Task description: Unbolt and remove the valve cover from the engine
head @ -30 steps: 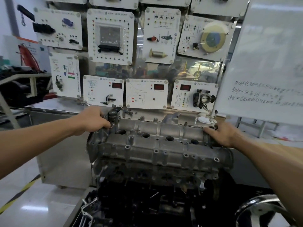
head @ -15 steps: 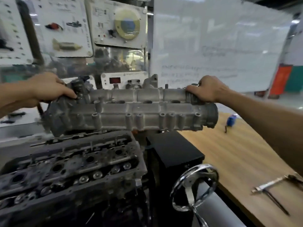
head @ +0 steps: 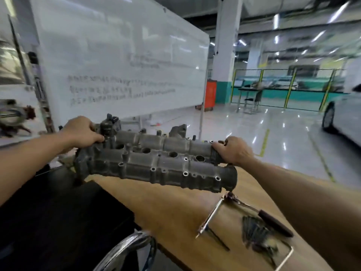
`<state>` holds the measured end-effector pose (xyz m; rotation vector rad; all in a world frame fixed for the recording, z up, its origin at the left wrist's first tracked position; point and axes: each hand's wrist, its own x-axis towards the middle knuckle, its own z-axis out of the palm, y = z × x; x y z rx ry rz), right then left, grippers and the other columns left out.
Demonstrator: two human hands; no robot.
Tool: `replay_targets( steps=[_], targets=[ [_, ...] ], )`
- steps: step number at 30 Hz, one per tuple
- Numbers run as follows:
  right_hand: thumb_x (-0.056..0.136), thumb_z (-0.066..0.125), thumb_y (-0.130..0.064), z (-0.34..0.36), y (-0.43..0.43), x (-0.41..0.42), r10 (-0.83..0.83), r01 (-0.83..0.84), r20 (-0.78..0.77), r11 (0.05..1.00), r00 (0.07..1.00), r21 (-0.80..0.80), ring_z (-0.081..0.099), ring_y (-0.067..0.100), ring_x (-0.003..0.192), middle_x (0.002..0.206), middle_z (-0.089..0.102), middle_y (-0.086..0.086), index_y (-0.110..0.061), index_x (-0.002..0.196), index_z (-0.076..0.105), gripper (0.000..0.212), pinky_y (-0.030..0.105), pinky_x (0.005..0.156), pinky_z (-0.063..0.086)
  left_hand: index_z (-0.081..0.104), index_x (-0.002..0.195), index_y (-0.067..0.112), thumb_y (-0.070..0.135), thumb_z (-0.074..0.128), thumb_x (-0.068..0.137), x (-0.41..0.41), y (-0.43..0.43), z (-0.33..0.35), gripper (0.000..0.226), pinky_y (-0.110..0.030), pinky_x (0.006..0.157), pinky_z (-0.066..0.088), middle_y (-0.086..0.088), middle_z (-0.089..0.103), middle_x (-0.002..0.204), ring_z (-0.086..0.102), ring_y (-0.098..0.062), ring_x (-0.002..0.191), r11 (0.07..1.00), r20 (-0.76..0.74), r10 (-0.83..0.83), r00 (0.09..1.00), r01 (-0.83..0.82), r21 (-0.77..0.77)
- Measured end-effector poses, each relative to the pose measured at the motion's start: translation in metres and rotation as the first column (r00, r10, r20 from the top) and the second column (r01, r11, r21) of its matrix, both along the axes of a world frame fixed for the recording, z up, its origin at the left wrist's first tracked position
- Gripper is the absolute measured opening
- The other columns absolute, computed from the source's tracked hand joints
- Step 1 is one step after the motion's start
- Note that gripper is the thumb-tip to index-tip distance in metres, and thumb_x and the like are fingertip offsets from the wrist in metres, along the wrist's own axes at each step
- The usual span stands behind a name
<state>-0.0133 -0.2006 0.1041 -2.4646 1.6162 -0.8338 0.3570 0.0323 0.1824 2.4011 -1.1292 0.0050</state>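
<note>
The grey cast-metal valve cover is in the air above a wooden workbench, held level between both hands. My left hand grips its left end beside a dark sensor fitting. My right hand grips the right end, fingers curled over the upper edge. Several empty bolt holes show along the cover's front. The engine is out of view.
A T-handle wrench, a dark-handled tool and a heap of dark bolts lie on the bench's right part. A chrome handwheel and a black stand sit at lower left. A whiteboard stands behind; a white car at right.
Both hands lifted the valve cover off the engine and swung it right, over the wooden bench. The view turned right with it; the engine head dropped out of sight.
</note>
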Motion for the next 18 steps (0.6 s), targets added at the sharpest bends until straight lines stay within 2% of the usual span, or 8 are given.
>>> replay_targets(
  steps=[5,8,10,12,18],
  targets=[
    [0.075,0.044,-0.076,-0.025,-0.050,-0.001,-0.026,0.027,-0.062,1.000,0.998,0.012,0.056,0.017,0.057,0.059,0.059,-0.001,-0.019,0.064,0.058,0.060,0.027,0.048,0.038,0.044,0.052,0.012,0.026,0.080,0.081,0.009,-0.051,-0.058,0.048,-0.030,0.048,0.027,-0.008,0.041,0.050,0.044,-0.024,0.049,0.999,-0.057,-0.031,0.998,0.033,0.024],
    [0.077,0.050,-0.072,-0.040,-0.074,0.011,0.007,0.003,-0.101,0.995,0.995,0.095,0.058,0.018,0.058,0.059,0.060,0.002,-0.016,0.063,0.060,0.059,0.027,0.049,0.038,0.047,0.057,0.010,0.025,0.079,0.082,0.014,-0.063,-0.071,0.043,-0.032,0.051,0.031,-0.006,0.042,0.058,0.046,-0.024,0.053,0.999,-0.095,-0.018,0.995,0.022,0.042],
    [0.079,0.051,-0.069,-0.053,-0.085,0.015,0.040,-0.029,-0.100,0.993,0.994,0.112,0.058,0.019,0.057,0.057,0.061,0.003,-0.014,0.062,0.062,0.058,0.027,0.048,0.038,0.047,0.059,0.010,0.025,0.078,0.082,0.014,-0.069,-0.076,0.041,-0.031,0.052,0.029,-0.008,0.042,0.056,0.044,-0.023,0.053,0.998,-0.089,-0.023,0.996,0.029,0.063],
    [0.080,0.052,-0.067,-0.064,-0.093,0.019,0.073,-0.063,-0.072,0.990,0.995,0.130,0.060,0.019,0.058,0.059,0.063,0.004,-0.014,0.066,0.063,0.056,0.029,0.050,0.045,0.047,0.059,0.011,0.023,0.077,0.082,0.013,-0.074,-0.085,0.040,-0.031,0.052,0.029,-0.008,0.042,0.054,0.043,-0.023,0.053,0.995,-0.080,-0.023,0.997,0.030,0.096],
    [0.081,0.052,-0.066,-0.095,-0.114,0.031,0.094,-0.083,-0.060,0.982,0.994,0.171,0.058,0.019,0.062,0.062,0.062,0.002,-0.016,0.070,0.060,0.052,0.031,0.053,0.046,0.052,0.063,0.010,0.024,0.077,0.081,0.026,-0.092,-0.113,0.035,-0.033,0.052,0.032,-0.010,0.048,0.057,0.046,-0.023,0.055,0.997,-0.046,-0.010,0.999,0.014,0.082]
  ],
)
